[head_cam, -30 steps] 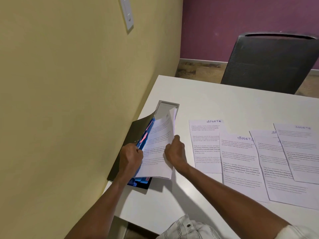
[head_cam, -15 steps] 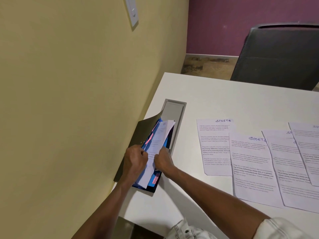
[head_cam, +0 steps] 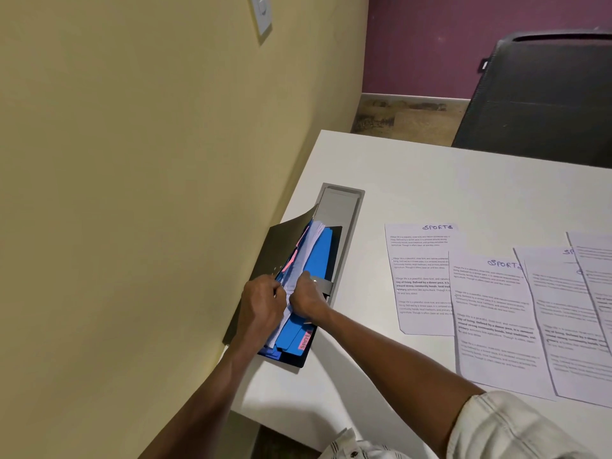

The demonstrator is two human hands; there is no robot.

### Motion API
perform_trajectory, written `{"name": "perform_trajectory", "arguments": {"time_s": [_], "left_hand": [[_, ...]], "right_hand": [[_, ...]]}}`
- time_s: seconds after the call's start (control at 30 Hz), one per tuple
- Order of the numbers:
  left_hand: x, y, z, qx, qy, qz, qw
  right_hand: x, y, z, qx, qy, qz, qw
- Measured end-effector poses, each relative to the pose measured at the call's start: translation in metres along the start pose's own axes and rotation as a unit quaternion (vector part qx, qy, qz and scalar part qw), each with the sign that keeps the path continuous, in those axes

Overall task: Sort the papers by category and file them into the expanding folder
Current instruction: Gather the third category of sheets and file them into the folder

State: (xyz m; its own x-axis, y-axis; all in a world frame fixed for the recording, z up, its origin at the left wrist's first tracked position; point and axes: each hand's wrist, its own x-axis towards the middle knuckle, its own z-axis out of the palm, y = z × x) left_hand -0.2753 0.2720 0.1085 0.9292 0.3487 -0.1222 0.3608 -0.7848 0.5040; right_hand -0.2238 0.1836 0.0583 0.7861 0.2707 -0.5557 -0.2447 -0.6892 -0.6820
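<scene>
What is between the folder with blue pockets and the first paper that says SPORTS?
In the head view, a grey recessed tray and then bare white table separate the black expanding folder from the leftmost white SPORTS sheet.

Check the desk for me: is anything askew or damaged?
Minor only. The nearest SPORTS sheet has its lower-left corner clipped off, and the loose sheets overlap unevenly. In the expanding folder, the white papers stick out above the dividers.

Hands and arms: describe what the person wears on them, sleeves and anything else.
Both the left hand and the right hand are bare: no gloves, rings or watch visible. The forearms are uncovered too. The right arm ends in a short pale sleeve with fine stripes, reaching about the elbow. The left arm's sleeve lies out of frame.
</scene>
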Motion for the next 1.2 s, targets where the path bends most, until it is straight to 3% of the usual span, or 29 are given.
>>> {"name": "perform_trajectory", "arguments": {"time_s": [0.2, 0.37, 0.5, 0.67, 0.8, 1.07, 1.2], "left_hand": [[-0.004, 0.002, 0.004, -0.007, -0.007, -0.006, 1.0], [-0.003, 0.003, 0.0, -0.034, 0.034, -0.012, 0.999], [-0.002, 0.0, 0.0, -0.025, 0.014, -0.011, 1.0], [-0.011, -0.001, 0.0, -0.01, 0.022, 0.041, 0.999], [-0.006, -0.003, 0.005, -0.01, 0.018, 0.034, 0.999], [-0.003, -0.002, 0.036, -0.023, -0.061, -0.055, 0.996], [-0.018, 0.008, 0.055, 0.002, -0.094, -0.012, 0.995]], "right_hand": [[0.006, -0.001, 0.0, -0.018, 0.001, 0.007, 1.0], [0.005, 0.002, -0.001, -0.04, -0.012, 0.009, 0.999], [0.005, 0.003, -0.004, -0.05, -0.015, 0.011, 0.999], [0.009, -0.006, -0.003, -0.064, -0.035, -0.006, 0.997], [0.007, -0.004, -0.008, -0.076, -0.04, -0.008, 0.996], [-0.009, 0.023, -0.042, 0.04, 0.057, 0.021, 0.997], [-0.018, 0.053, -0.056, 0.092, 0.067, 0.045, 0.993]]}}
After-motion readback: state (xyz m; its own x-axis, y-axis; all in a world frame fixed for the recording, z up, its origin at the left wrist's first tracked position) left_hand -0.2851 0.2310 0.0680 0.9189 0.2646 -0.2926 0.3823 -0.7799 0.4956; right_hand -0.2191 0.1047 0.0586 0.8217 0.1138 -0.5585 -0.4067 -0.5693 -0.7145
